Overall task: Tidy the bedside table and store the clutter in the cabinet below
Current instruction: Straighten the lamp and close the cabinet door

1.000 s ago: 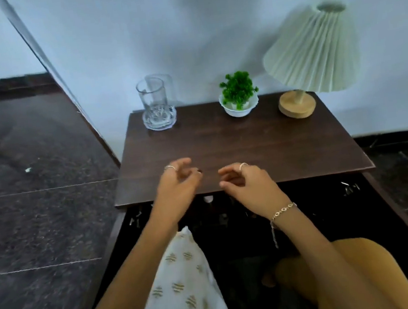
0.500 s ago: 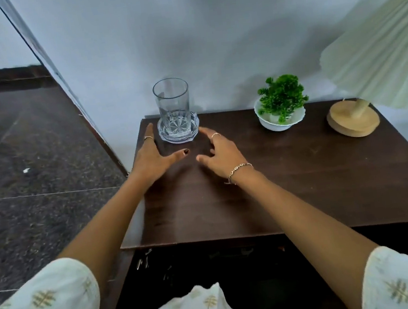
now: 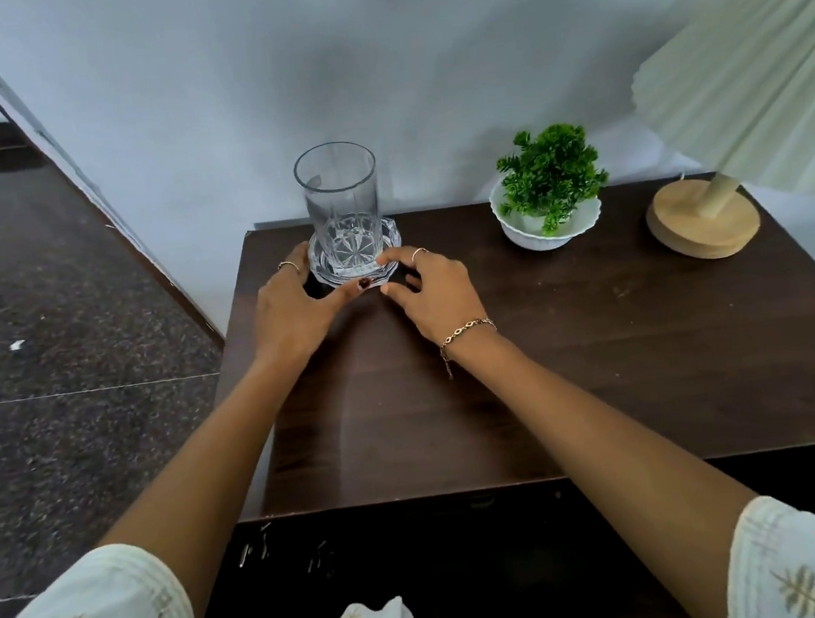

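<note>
Hands at the glass coaster, far left of the table [image 3: 585, 378].
Left hand [image 3: 291, 308] spreads wide, thumb and forefinger touching the coaster's [image 3: 390, 254] near-left rim; right hand [image 3: 436, 287] lies loosely spread, forefinger tip on its right rim. An upright tumbler [image 3: 341, 203] stands on the coaster; potted plant [image 3: 548, 189] and lamp [image 3: 731, 110] sit to the right.

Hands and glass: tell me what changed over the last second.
Both hands left the table's front edge and reached to the back. Now the left hand and the right hand touch the rim of the glass coaster from either side. The glass stays upright on the coaster, unlifted. The plant bowl and lamp stand as before on the table.
</note>
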A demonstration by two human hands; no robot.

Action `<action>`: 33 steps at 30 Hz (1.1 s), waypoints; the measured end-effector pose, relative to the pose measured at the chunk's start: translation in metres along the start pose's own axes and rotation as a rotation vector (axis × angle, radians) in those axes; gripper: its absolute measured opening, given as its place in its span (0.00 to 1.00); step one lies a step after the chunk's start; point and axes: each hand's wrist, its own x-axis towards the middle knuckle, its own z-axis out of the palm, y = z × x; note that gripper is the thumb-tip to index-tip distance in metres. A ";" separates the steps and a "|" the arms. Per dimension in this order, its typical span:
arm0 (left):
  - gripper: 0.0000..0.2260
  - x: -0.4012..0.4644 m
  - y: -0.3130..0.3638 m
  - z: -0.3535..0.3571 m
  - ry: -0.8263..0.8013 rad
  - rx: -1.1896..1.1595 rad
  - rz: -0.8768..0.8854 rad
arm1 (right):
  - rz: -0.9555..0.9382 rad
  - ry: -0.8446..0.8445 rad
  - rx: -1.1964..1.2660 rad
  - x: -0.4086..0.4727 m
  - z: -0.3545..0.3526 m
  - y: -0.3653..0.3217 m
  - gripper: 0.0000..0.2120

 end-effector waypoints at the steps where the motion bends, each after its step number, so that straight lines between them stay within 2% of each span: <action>1: 0.33 -0.002 0.004 0.004 0.007 -0.003 0.013 | 0.002 0.010 -0.009 -0.002 -0.003 0.003 0.15; 7: 0.33 0.003 0.013 0.022 0.006 0.049 0.023 | 0.037 0.034 -0.011 -0.003 -0.014 0.011 0.18; 13: 0.38 0.008 0.007 0.028 -0.024 0.068 -0.082 | 0.071 -0.129 0.025 -0.001 -0.023 0.008 0.24; 14: 0.38 0.006 0.010 0.029 -0.009 0.034 -0.092 | 0.066 -0.112 0.039 -0.003 -0.028 0.008 0.24; 15: 0.38 0.001 0.016 0.030 0.025 -0.023 -0.119 | 0.058 -0.040 0.057 -0.009 -0.034 0.008 0.24; 17: 0.39 -0.016 0.033 0.033 0.174 -0.143 -0.173 | 0.051 0.241 0.121 -0.026 -0.050 0.010 0.19; 18: 0.38 -0.026 0.042 0.036 0.275 -0.175 -0.150 | 0.072 0.391 0.164 -0.035 -0.060 0.012 0.17; 20: 0.30 -0.046 0.054 0.048 0.423 -0.196 0.016 | 0.189 0.659 0.272 -0.044 -0.084 0.019 0.13; 22: 0.23 -0.060 0.066 0.067 0.358 -0.217 0.191 | 0.378 0.834 0.384 -0.042 -0.109 0.029 0.10; 23: 0.22 -0.063 0.071 0.076 0.275 -0.242 0.242 | 0.467 0.847 0.423 -0.039 -0.119 0.034 0.09; 25: 0.26 -0.062 0.084 0.094 0.086 -0.298 0.242 | 0.560 0.742 0.489 -0.033 -0.130 0.048 0.10; 28: 0.34 -0.050 0.098 0.115 -0.129 -0.343 0.126 | 0.536 0.503 0.598 -0.029 -0.131 0.066 0.24; 30: 0.38 -0.040 0.106 0.124 -0.193 -0.358 0.076 | 0.476 0.389 0.541 -0.026 -0.130 0.072 0.32; 33: 0.41 -0.024 0.108 0.133 -0.228 -0.365 0.035 | 0.398 0.268 0.494 -0.017 -0.127 0.073 0.37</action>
